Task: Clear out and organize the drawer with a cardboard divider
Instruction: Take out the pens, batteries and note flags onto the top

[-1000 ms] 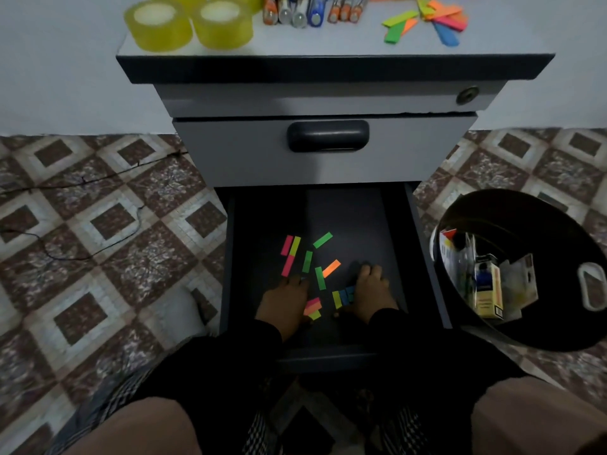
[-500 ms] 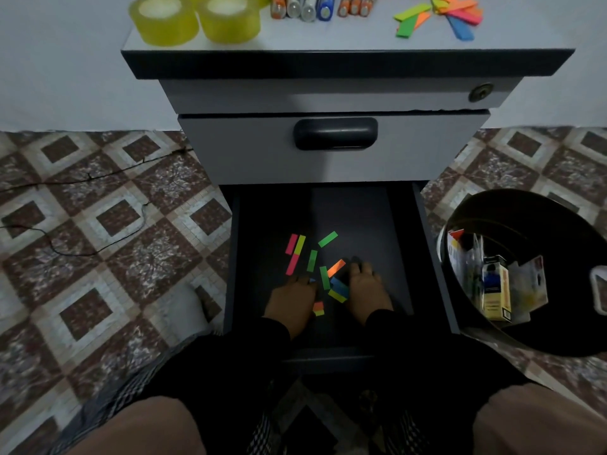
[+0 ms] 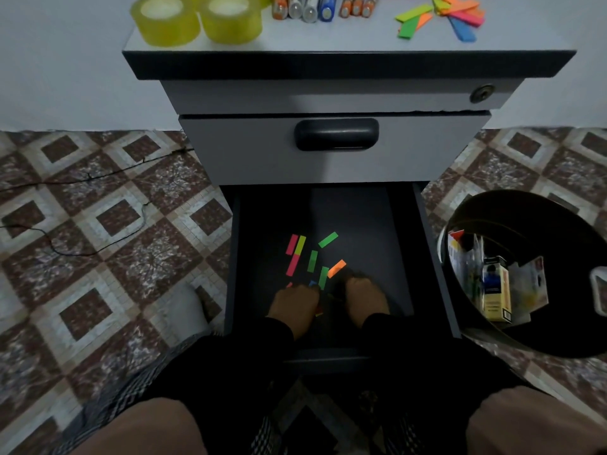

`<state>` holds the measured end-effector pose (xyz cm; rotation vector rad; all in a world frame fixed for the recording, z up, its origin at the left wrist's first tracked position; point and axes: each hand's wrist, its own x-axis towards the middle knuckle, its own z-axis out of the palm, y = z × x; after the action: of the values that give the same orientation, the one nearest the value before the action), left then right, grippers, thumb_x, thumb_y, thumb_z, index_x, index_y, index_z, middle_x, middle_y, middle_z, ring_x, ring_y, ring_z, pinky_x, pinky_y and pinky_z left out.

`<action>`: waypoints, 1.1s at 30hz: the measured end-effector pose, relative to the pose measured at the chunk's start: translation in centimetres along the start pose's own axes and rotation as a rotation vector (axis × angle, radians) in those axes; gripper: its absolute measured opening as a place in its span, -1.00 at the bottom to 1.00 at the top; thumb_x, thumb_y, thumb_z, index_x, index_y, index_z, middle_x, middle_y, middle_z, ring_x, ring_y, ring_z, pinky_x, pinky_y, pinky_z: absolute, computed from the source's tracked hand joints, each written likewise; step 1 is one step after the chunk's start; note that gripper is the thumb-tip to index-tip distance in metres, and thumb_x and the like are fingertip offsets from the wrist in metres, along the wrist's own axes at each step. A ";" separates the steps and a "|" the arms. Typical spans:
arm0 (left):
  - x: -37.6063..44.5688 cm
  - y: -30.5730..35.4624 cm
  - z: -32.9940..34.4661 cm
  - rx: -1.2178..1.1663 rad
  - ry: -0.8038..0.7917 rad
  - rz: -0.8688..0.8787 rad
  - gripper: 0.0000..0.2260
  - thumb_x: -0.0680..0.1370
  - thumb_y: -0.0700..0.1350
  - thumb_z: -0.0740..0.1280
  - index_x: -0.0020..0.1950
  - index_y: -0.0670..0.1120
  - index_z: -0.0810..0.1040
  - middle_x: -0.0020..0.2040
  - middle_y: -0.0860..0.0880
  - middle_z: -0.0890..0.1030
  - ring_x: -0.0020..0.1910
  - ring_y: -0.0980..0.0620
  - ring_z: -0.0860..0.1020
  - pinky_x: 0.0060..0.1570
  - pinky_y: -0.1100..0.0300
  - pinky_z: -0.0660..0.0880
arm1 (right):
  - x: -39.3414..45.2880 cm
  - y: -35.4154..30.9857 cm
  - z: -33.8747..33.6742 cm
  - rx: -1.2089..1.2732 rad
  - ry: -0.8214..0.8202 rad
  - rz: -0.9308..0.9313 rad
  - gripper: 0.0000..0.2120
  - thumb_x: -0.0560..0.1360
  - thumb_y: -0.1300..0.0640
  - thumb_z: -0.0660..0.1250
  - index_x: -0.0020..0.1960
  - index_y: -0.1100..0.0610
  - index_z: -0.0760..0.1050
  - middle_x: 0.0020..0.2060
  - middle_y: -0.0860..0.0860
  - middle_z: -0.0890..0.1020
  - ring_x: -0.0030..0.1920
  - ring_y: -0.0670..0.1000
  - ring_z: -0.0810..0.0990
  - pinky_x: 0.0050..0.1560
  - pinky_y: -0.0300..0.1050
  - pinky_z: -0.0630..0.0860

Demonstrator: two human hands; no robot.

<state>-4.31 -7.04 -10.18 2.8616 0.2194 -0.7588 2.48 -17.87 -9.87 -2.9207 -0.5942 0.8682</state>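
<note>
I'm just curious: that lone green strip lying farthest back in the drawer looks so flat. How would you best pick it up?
The green strip lies flat and apart from the others on the drawer floor. Probably come from above, press a fingertip on one short end, slide it to lift an edge, then pinch that end.

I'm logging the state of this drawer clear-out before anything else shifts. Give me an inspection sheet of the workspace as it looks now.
Surface: open bottom drawer, dark floor, partly bare.
Job's things: coloured sticky tabs scattered in the drawer; no cardboard divider seen.
Clutter: tape rolls, markers and more tabs on the cabinet top.
Grippers: left hand and right hand down among the tabs; grip unclear.
Cables: thin black cable on the tiled floor, left.
Surroundings: black bin with packaging, right of the drawer.
</note>
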 end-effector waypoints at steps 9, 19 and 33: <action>0.4 -0.8 -0.1 -0.158 -0.084 -0.048 -0.71 0.62 -0.03 0.17 0.28 -0.11 0.46 0.19 -0.13 0.53 0.16 -0.08 0.53 0.15 0.07 0.46 | 0.7 0.6 -0.2 0.080 -0.038 0.069 -0.74 0.58 0.27 0.13 0.23 0.26 0.44 0.19 0.17 0.56 0.19 0.14 0.55 0.18 -0.06 0.47; -1.6 -2.1 -5.2 -1.055 0.088 -0.183 -0.87 0.50 -0.30 0.36 -0.23 -0.15 0.52 -0.27 -0.13 0.55 -0.33 -0.05 0.57 -0.12 -0.02 0.60 | -1.0 1.2 -6.2 0.354 -0.025 0.102 -0.64 0.48 0.12 0.35 0.22 0.26 0.51 0.18 0.18 0.57 0.21 0.14 0.53 0.13 -0.13 0.46; -5.0 0.8 -20.0 -1.006 0.428 -0.006 -0.76 0.39 -0.32 0.46 -0.35 -0.04 0.52 -0.39 -0.06 0.54 -0.41 0.01 0.53 -0.25 0.10 0.57 | -7.2 0.6 -21.2 0.829 0.193 -0.073 -0.81 0.39 0.39 0.43 -0.33 0.32 0.45 -0.44 0.08 0.50 -0.60 -0.14 0.49 -0.54 -0.27 0.49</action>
<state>1.11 -4.24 9.54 1.9934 0.4918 0.0305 8.41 -19.59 11.66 -2.1732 -0.2342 0.6080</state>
